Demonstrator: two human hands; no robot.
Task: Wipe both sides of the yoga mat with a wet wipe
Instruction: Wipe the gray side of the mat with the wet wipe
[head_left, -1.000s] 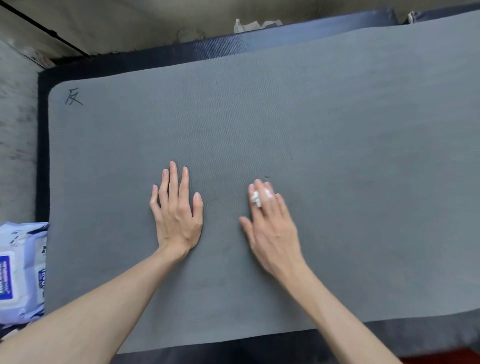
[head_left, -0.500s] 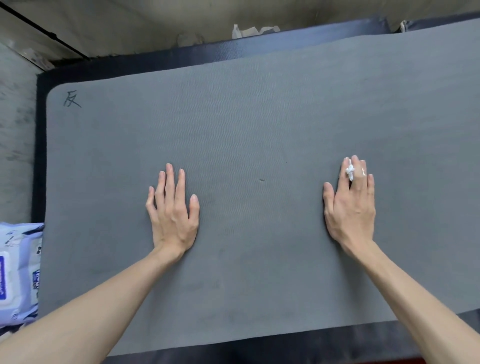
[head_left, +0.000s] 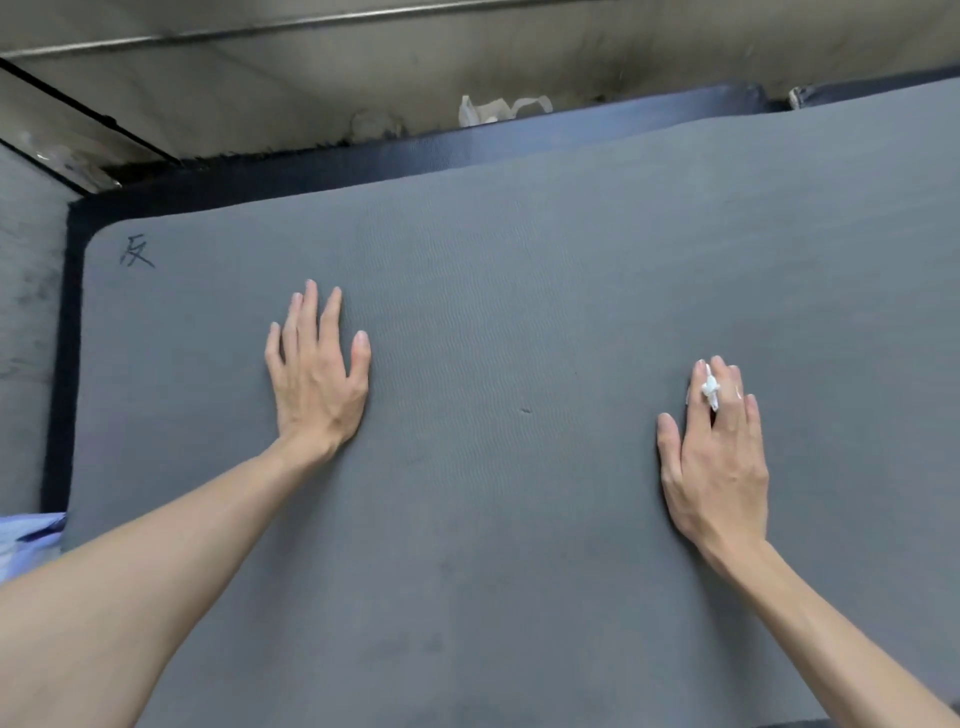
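Note:
A grey yoga mat (head_left: 519, 291) lies flat and fills most of the head view, with a black handwritten character near its far-left corner. My left hand (head_left: 317, 374) rests flat on the mat's left half, fingers straight. My right hand (head_left: 714, 457) presses flat on the mat further right. A small crumpled white wet wipe (head_left: 709, 391) is pinched between its index and middle fingers, and most of it is hidden under the hand.
The mat lies on a larger dark pad (head_left: 467, 140) whose border shows at the far and left sides. A blue-and-white wipes pack (head_left: 26, 540) peeks in at the left edge. Crumpled white wipes (head_left: 498, 110) lie past the far border on the concrete floor.
My right hand slid with the wipe from beside my left hand to the mat's right part. My left hand stayed pressed in place. The view tilted up a little.

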